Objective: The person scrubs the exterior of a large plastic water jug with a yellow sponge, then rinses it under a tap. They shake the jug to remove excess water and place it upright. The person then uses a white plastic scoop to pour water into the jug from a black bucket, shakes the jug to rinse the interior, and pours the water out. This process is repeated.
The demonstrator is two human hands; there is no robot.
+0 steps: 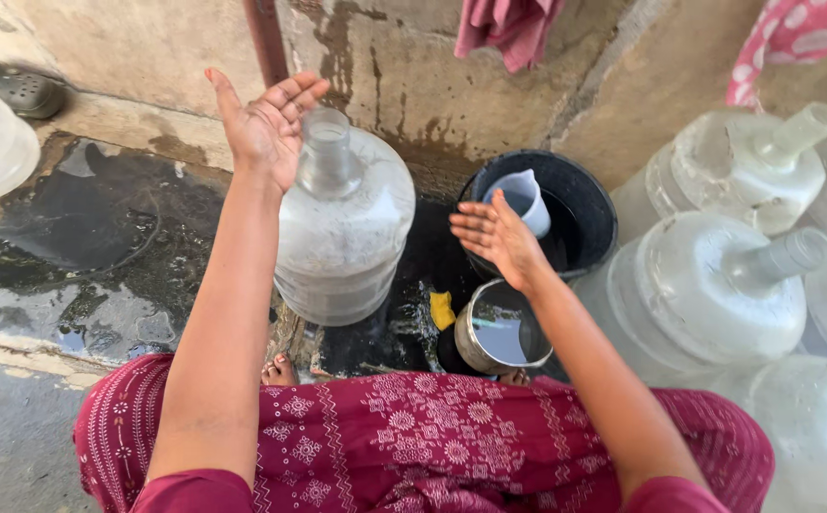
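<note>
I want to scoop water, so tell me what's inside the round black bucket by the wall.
The round black bucket holds dark water and a pale plastic jug leaning at its left rim. The right hand covers the jug's lower part; the bucket's bottom cannot be seen.

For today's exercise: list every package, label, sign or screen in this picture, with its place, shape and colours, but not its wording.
None in view, only unlabelled containers:
Water jug: centre, by the left hand; clear, cylindrical.
Bucket: beyond the right hand; round, black.
Stacked jugs: right; clear.

left hand [266, 123] up high, far left, palm open, fingers spread | right hand [495, 233] lower, right, flat and open, fingers together | both arms stretched forward, holding nothing
</note>
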